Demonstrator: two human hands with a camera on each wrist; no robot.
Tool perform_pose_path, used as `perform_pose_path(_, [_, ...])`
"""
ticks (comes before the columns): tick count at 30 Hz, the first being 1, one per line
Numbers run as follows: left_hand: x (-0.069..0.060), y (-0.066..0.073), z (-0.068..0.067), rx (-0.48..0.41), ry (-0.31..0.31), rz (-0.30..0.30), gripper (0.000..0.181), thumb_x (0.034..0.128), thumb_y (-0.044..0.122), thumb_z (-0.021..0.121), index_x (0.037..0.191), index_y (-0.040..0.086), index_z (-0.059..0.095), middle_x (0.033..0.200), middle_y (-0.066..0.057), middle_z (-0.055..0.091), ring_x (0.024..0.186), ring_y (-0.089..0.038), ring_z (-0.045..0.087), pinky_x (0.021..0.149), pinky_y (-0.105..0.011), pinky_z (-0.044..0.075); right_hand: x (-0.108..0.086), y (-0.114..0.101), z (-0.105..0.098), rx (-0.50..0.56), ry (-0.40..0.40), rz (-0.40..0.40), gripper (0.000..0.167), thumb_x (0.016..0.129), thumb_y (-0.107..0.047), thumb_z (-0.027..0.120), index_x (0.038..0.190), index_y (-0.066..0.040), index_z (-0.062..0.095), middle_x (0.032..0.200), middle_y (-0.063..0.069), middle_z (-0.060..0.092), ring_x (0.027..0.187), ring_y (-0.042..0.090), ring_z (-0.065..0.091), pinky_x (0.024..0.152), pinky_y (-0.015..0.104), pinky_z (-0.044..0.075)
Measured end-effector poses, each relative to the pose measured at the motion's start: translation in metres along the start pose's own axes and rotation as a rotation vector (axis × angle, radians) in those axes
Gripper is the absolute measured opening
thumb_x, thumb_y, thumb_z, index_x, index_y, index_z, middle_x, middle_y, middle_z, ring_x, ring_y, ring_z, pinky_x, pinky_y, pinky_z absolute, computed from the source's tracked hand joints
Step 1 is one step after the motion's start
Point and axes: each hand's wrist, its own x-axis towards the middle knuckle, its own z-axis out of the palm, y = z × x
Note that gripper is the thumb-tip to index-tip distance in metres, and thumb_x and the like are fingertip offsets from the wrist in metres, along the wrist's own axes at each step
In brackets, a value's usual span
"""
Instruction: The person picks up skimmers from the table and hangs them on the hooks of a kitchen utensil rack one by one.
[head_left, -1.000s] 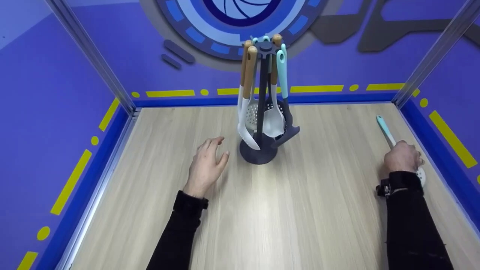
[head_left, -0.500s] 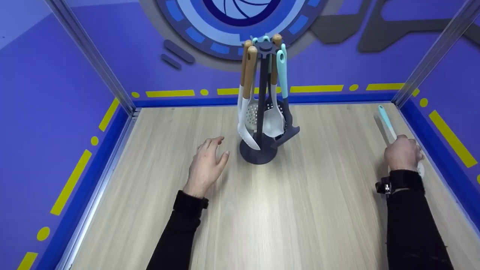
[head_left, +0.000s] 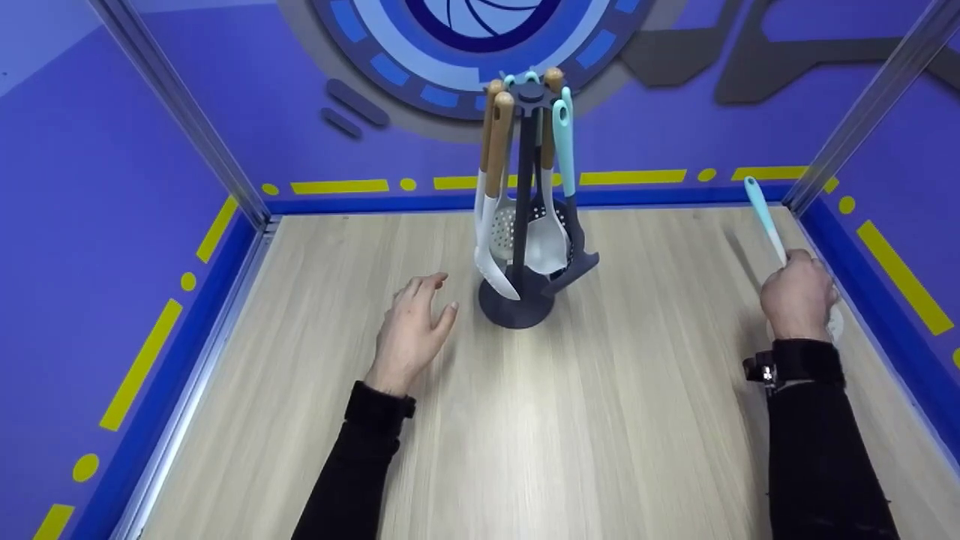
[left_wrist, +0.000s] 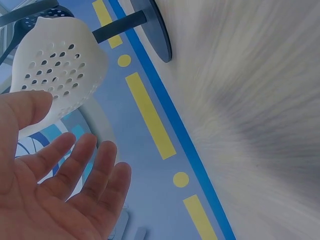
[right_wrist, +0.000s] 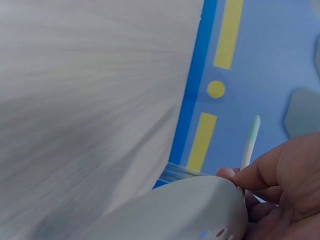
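My right hand [head_left: 799, 296] grips a skimmer near where its shaft meets the head, above the right side of the table. The skimmer's mint handle [head_left: 763, 214] tilts up and away. In the right wrist view, its pale perforated head [right_wrist: 200, 207] lies beside my pinching thumb and fingers. My left hand [head_left: 409, 334] has relaxed fingers and holds nothing, just left of a dark utensil stand [head_left: 517, 319]. Close past my left fingers, in the left wrist view, shows a white perforated head [left_wrist: 60, 65] of a utensil on the stand.
Several utensils hang on the stand, among them a white one with a wooden handle [head_left: 501, 150] and a dark one with a mint handle [head_left: 565, 150]. Blue printed walls [head_left: 330, 150] with metal corner posts enclose the wooden table [head_left: 562, 450] at the back and sides.
My right hand has lifted the skimmer from the table and moved slightly away from me. The handle end has risen, its shadow now separate. My left hand and the stand stay put.
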Motion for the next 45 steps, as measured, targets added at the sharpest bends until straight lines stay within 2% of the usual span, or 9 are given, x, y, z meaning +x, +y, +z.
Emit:
perform_pose_path(5, [0.000,0.000,0.000,0.002,-0.002,0.004,0.051,0.1039,0.040,0.062,0.150,0.019,0.054,0.139,0.000,0.063,0.128,-0.028,0.061,0.101,-0.047,0.055,-0.003,-0.010,-0.001,0.016,0.043,-0.026,0.044,0.103,-0.001,0.040,0.143,0.013,0.049,0.130,0.043,0.055,0.125,0.063,0.051,0.098,0.077,0.038])
perform_pose_path(14, [0.000,0.000,0.001,-0.004,0.005,0.022,0.051,0.1040,0.038,0.063,0.150,0.018,0.055,0.139,-0.001,0.063,0.128,-0.027,0.061,0.103,-0.045,0.054,-0.011,-0.026,-0.007,0.061,0.055,-0.078,0.047,0.100,0.002,0.043,0.147,0.011,0.047,0.130,0.043,0.055,0.124,0.063,0.052,0.094,0.079,0.042])
perform_pose_path(23, [-0.001,0.006,-0.003,0.004,0.020,0.042,0.051,0.1029,0.036,0.065,0.149,0.016,0.056,0.138,0.000,0.063,0.127,-0.026,0.062,0.103,-0.044,0.054,-0.026,-0.048,-0.014,0.145,0.094,-0.144,0.049,0.100,0.003,0.040,0.148,0.008,0.048,0.128,0.037,0.057,0.115,0.056,0.057,0.085,0.069,0.050])
perform_pose_path(33, [-0.001,0.013,-0.006,-0.007,0.029,0.058,0.050,0.1028,0.036,0.065,0.149,0.017,0.056,0.138,0.000,0.064,0.128,-0.026,0.061,0.102,-0.048,0.055,-0.043,-0.069,-0.015,0.167,0.118,-0.194,0.047,0.104,-0.001,0.044,0.151,0.003,0.047,0.128,0.032,0.058,0.102,0.048,0.062,0.074,0.062,0.052])
perform_pose_path(38, [-0.002,0.015,-0.009,-0.007,0.031,0.060,0.051,0.1025,0.036,0.065,0.149,0.017,0.056,0.139,0.000,0.064,0.129,-0.027,0.061,0.101,-0.049,0.055,-0.053,-0.080,-0.015,0.191,0.136,-0.231,0.046,0.105,-0.004,0.047,0.150,0.001,0.047,0.127,0.029,0.059,0.099,0.042,0.064,0.072,0.055,0.053])
perform_pose_path(45, [-0.002,0.020,-0.012,0.006,0.031,0.085,0.050,0.1034,0.037,0.063,0.149,0.019,0.056,0.139,0.001,0.063,0.129,-0.024,0.060,0.104,-0.046,0.053,-0.066,-0.096,-0.013,0.237,0.137,-0.285,0.045,0.105,-0.005,0.050,0.150,-0.002,0.047,0.125,0.025,0.060,0.107,0.038,0.065,0.078,0.052,0.054])
